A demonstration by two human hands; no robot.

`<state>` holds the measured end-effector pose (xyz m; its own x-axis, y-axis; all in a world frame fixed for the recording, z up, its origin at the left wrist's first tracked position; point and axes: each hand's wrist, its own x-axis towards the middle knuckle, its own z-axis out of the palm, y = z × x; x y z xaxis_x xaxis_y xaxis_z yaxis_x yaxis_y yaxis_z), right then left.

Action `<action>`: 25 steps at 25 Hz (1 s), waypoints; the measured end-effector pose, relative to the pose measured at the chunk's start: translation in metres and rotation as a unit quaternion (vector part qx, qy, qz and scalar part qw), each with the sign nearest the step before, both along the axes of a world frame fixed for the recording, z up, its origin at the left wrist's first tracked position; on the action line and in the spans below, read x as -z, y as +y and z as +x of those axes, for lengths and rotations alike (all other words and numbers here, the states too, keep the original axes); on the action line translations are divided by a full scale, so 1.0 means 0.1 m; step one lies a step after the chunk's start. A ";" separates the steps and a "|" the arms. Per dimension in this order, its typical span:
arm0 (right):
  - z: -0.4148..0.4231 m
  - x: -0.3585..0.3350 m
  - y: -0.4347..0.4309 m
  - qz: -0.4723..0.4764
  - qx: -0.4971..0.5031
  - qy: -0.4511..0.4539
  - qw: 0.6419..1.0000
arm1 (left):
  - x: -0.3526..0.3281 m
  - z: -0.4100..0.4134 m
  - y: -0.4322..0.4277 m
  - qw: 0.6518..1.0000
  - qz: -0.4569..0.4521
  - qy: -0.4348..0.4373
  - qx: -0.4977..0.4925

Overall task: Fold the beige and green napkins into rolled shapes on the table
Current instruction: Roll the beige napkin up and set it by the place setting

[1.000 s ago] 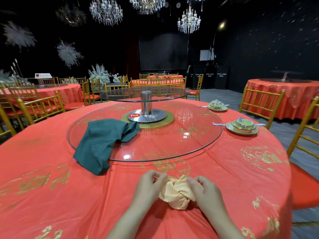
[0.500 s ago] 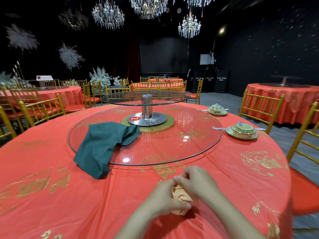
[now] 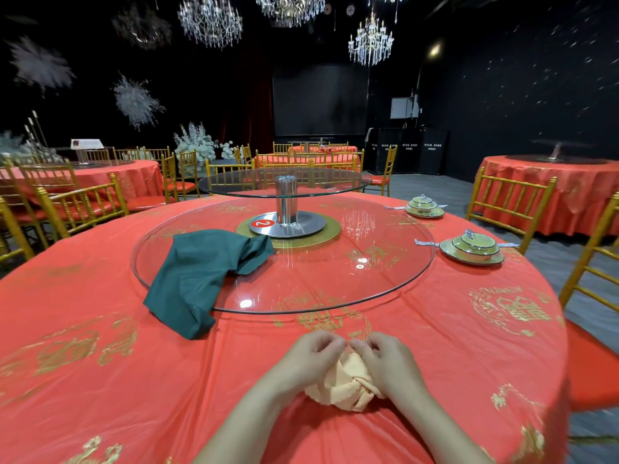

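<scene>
Head view looks across a round counter (image 3: 469,346) draped in red cloth with gold patterns. Near its front edge lies a bunched beige napkin (image 3: 345,386). The left hand (image 3: 310,360) and right hand (image 3: 388,366) flank and grip it, fingers curled over its top, fingertips almost meeting. A green napkin (image 3: 201,276) lies crumpled to the left, partly on a glass turntable (image 3: 335,283) and partly spilling onto the red cloth. A smaller glass tier (image 3: 284,180) stands on a metal post at the centre. Two bowl settings (image 3: 472,247) sit near the far right rim. Gold chairs (image 3: 509,202) surround the counter. Other red-draped tables (image 3: 552,189) fill the dark room, with chandeliers (image 3: 370,41) overhead.
</scene>
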<state>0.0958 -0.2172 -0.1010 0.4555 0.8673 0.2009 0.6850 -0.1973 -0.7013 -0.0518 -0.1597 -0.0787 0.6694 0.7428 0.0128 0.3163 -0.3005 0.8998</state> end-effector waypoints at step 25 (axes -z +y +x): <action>-0.04 0.13 -0.01 0.047 0.016 0.046 0.998 | -0.03 -0.01 0.08 0.954 0.241 0.048 -0.171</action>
